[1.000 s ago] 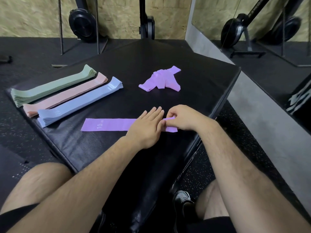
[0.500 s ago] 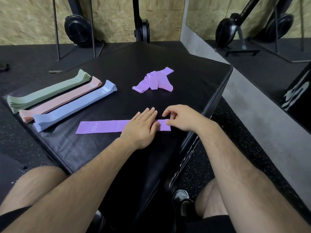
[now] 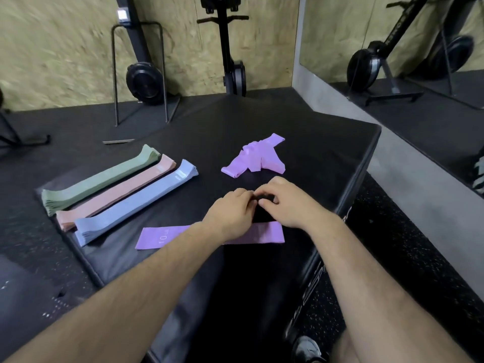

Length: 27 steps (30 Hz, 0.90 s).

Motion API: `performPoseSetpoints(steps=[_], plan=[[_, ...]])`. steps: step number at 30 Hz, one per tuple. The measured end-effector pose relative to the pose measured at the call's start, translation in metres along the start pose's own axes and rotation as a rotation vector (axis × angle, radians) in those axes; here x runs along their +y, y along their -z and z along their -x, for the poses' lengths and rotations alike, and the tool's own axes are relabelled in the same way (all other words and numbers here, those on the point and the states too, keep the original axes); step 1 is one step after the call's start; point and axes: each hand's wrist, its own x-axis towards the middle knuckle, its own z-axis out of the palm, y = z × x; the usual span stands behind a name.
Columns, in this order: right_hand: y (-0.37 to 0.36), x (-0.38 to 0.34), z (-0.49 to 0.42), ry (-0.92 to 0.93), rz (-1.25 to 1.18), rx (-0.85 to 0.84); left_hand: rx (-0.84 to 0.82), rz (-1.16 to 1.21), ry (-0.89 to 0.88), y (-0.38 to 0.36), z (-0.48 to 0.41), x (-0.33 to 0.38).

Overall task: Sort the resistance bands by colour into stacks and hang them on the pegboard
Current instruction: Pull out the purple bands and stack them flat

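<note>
One purple band (image 3: 162, 238) marked "10" lies flat near the front of the black padded box (image 3: 327, 153); my left forearm crosses over its middle. A loose pile of purple bands (image 3: 255, 159) sits farther back. Three neat stacks lie side by side at the left: green (image 3: 99, 180), pink (image 3: 117, 195) and blue (image 3: 136, 205). My left hand (image 3: 233, 208) and right hand (image 3: 288, 203) hover close together between the flat band and the pile, fingers loosely curled, with nothing seen in them. No pegboard is in view.
The box's right edge (image 3: 366, 179) drops to speckled rubber floor. Black exercise machines (image 3: 146, 79) and a metal frame (image 3: 138, 74) stand against the chipboard wall behind. A mirror (image 3: 419, 35) lines the right wall. My shoe (image 3: 306, 349) is below the box.
Both hands have lifted off the flat purple band and moved forward toward the purple pile. The camera tilted up, showing more of the wall.
</note>
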Motion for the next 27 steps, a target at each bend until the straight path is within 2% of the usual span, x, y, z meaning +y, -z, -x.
performPoseSetpoints(steps=[4, 9, 20, 24, 27], plan=[[-0.001, -0.008, -0.024, 0.012, -0.027, 0.022, 0.011, 0.028, 0.066, 0.000, -0.024, -0.020], [-0.006, -0.008, -0.051, -0.083, 0.106, -0.026, 0.093, 0.020, 0.178, 0.006, -0.052, -0.040], [-0.015, -0.008, -0.075, -0.112, 0.180, 0.017, 0.126, -0.085, 0.176, 0.025, -0.094, -0.057], [-0.016, -0.010, -0.071, -0.128, 0.099, 0.074, 0.135, -0.101, 0.106, 0.031, -0.085, -0.054], [-0.014, -0.017, -0.067, -0.069, -0.079, 0.162, 0.155, -0.057, 0.044, 0.044, -0.073, -0.055]])
